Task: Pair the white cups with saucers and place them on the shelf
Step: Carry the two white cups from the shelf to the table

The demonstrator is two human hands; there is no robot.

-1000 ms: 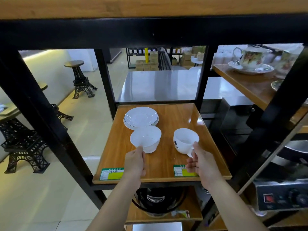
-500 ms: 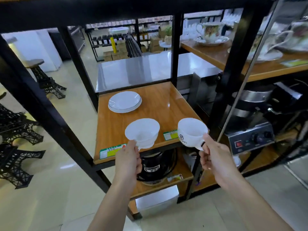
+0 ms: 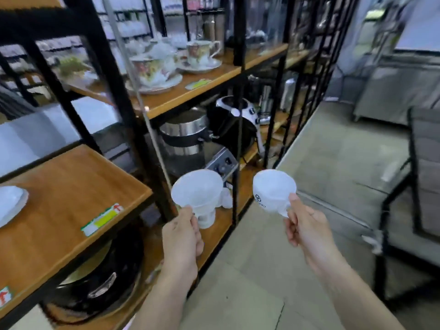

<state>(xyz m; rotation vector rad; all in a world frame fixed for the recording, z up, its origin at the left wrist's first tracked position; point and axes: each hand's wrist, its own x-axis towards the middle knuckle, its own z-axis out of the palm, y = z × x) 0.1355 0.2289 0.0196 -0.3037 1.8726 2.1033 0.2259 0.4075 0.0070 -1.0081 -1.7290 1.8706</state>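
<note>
I hold two white cups in the air, off the right end of the wooden shelf. My left hand grips the handle of a plain white cup. My right hand grips the handle of a white cup with a small black logo. Both cups are upright and apart from each other. The stacked white saucers lie on the shelf at the far left edge of the view, partly cut off.
A higher wooden shelf carries flowered cups on saucers. Black metal uprights divide the shelving. Steel and black kitchen appliances stand below. A dark chair frame is at the right, on the grey floor.
Both cups have been lifted off the shelf and carried right. The view has swung right, so the saucers slid to the left edge and the flowered cups came closer.
</note>
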